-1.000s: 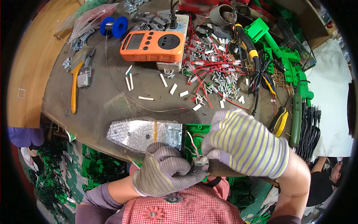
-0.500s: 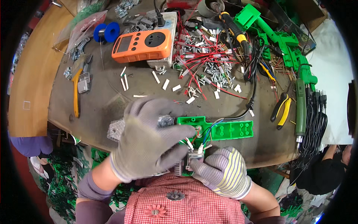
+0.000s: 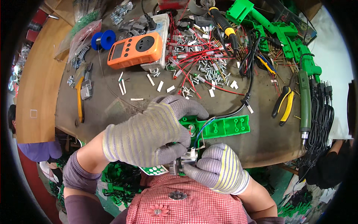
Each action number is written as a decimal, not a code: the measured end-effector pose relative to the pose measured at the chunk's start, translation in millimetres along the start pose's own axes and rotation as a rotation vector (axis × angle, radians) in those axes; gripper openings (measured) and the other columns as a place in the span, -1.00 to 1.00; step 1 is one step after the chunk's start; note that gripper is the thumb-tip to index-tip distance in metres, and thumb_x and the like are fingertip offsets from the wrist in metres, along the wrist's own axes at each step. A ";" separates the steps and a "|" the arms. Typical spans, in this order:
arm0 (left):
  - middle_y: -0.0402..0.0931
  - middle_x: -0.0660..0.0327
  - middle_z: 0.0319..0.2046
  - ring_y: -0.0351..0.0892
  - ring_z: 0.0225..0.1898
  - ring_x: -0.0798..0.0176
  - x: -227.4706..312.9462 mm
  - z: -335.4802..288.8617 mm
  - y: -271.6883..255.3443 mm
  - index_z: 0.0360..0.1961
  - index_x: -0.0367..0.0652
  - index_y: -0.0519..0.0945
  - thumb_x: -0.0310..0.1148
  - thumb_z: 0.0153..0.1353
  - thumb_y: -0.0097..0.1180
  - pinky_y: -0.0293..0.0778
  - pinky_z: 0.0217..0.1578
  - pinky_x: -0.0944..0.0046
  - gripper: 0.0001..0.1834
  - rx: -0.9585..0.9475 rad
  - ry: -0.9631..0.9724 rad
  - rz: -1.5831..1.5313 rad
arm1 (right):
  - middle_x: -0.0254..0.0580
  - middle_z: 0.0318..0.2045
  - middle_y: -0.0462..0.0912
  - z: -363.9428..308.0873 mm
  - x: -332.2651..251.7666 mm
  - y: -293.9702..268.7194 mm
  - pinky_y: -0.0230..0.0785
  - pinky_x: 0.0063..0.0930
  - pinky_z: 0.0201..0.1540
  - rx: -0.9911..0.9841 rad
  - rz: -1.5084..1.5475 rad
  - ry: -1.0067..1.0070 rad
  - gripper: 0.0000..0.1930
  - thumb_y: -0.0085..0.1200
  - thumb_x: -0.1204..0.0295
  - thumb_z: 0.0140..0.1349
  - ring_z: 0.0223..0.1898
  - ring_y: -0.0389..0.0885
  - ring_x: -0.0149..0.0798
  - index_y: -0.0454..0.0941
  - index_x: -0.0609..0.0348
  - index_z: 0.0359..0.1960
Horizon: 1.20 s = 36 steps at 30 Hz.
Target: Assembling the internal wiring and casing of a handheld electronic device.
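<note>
A green plastic housing (image 3: 231, 127) lies at the table's near edge, with a black power cord (image 3: 235, 111) entering it and blue and brown wires (image 3: 202, 129) curving out. My left hand (image 3: 153, 130), in a striped grey glove, covers the housing's left part. Its forefinger stretches to the cord's entry, while the thumb and another finger bend around the near side. My right hand (image 3: 220, 168), gloved too, is closed on a small metal heat sink assembly (image 3: 189, 158) just below the housing. White-sleeved wire ends meet that assembly. Both hands hide part of the work.
Behind lie an orange multimeter (image 3: 135, 51), a blue solder spool (image 3: 108, 40), and heaps of screws and red wires (image 3: 186, 56). Yellow-handled cutters (image 3: 285, 102), a green electric screwdriver (image 3: 305, 100) and bundled black cords (image 3: 320, 112) are at right. A yellow-handled tool (image 3: 79, 97) lies left.
My left hand has come down and turned, its forefinger now reaching over the housing's upper edge. My right hand stays closed on the heat sink assembly. The whole view has shifted slightly.
</note>
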<state>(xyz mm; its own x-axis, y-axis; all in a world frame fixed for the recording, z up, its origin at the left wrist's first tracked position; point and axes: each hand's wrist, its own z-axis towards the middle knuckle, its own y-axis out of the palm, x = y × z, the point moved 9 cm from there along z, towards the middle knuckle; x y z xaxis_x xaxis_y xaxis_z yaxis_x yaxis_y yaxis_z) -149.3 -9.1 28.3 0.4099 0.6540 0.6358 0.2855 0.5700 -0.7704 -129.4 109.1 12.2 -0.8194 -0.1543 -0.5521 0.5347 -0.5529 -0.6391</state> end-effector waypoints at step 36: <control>0.56 0.07 -0.14 0.52 -0.07 -0.03 -7.2 -8.5 -42.0 -0.27 -0.14 0.59 -0.43 0.13 0.13 0.41 0.00 0.05 -0.87 0.460 -0.203 0.122 | -0.20 -0.09 0.62 10.3 70.6 -123.0 0.45 -0.18 -0.06 0.036 -0.595 0.315 -0.71 0.15 0.51 0.02 -0.07 0.56 -0.02 0.70 0.07 -0.16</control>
<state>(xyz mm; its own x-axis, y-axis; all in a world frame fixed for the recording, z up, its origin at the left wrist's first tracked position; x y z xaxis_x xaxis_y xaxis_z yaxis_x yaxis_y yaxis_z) -156.9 -41.9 55.7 0.2273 0.7865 0.5742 -0.1829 0.6136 -0.7681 -255.2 157.8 57.4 -0.8698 0.4286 -0.2444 -0.0014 -0.4976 -0.8674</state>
